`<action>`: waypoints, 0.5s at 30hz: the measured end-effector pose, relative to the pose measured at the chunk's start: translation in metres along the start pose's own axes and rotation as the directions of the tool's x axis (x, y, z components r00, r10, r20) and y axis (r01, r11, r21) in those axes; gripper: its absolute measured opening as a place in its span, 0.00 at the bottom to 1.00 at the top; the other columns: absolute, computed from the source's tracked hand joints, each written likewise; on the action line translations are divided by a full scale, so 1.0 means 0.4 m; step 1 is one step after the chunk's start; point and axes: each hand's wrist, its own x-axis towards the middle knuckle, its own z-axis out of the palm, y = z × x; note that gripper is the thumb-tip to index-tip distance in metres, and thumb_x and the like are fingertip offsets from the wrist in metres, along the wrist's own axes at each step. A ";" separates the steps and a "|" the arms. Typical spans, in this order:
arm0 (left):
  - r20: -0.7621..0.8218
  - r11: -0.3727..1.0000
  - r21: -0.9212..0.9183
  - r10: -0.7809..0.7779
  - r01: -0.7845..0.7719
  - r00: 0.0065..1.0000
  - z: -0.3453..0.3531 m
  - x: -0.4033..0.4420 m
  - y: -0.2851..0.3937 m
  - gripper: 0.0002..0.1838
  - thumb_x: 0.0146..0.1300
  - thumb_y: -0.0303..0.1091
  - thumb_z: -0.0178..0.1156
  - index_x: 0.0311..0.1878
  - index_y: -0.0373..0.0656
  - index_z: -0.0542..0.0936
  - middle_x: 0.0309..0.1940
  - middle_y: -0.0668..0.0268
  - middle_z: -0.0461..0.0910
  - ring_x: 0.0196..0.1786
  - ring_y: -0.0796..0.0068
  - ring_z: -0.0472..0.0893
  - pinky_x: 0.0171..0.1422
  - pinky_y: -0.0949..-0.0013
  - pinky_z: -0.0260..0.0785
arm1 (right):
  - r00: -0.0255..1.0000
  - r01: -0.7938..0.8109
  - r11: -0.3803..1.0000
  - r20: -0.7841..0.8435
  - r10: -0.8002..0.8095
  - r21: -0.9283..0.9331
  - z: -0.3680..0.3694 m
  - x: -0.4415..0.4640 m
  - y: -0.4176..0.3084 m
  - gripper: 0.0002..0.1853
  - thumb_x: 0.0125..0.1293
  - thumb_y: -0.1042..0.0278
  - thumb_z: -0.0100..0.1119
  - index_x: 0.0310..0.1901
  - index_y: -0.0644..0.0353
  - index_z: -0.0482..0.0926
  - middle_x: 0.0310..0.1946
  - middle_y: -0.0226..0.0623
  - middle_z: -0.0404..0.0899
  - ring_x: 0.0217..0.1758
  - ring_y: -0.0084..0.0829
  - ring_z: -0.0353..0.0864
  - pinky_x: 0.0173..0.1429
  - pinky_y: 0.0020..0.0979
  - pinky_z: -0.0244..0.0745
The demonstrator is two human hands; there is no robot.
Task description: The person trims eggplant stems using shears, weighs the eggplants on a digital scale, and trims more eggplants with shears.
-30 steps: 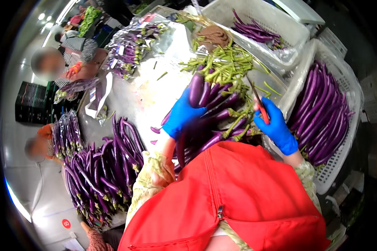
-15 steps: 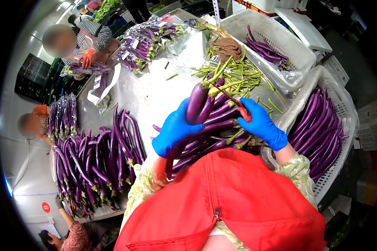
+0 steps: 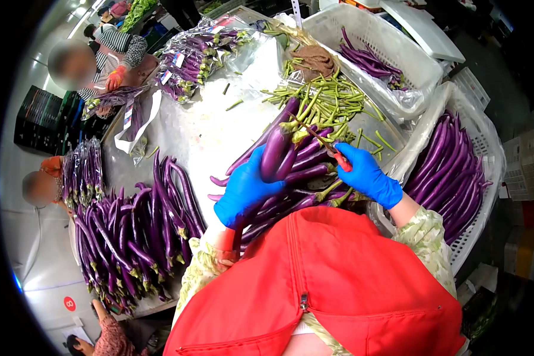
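Observation:
Wearing a blue glove, my left hand [image 3: 246, 188] is wrapped round purple eggplants [image 3: 275, 153], their stem ends pointing up and away from me. My right hand [image 3: 366, 174], also gloved in blue, grips a knife-like tool with a red handle [image 3: 342, 161]; its thin dark blade reaches left to the stem end of the held eggplants. Whether the tool has one blade or two cannot be made out. More eggplants [image 3: 308, 174] lie beneath and between my hands. Just beyond them is a heap of cut green stems [image 3: 344, 102].
A large pile of eggplants [image 3: 130, 237] lies at the left, bagged ones [image 3: 187, 62] at the back. Lined crates of eggplants stand at right [image 3: 486, 160] and back right [image 3: 421, 71]. A brown cloth [image 3: 312, 61] lies behind the stems. Co-workers are along the left.
My right hand has moved left and brought the tool from beside the eggplants to their stem ends. A long eggplant now shows to the left of the held ones.

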 end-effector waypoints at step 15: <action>0.143 0.717 -0.677 -0.092 0.166 0.985 -0.113 -0.055 -0.029 0.41 0.40 0.27 0.71 0.61 0.38 0.65 0.46 0.61 0.77 0.46 0.71 0.77 0.55 0.68 0.69 | 0.980 -0.024 0.970 0.199 -0.025 0.240 -0.013 0.012 0.024 0.26 0.51 0.74 0.54 0.55 0.67 0.67 0.33 0.40 0.73 0.35 0.28 0.72 0.42 0.28 0.70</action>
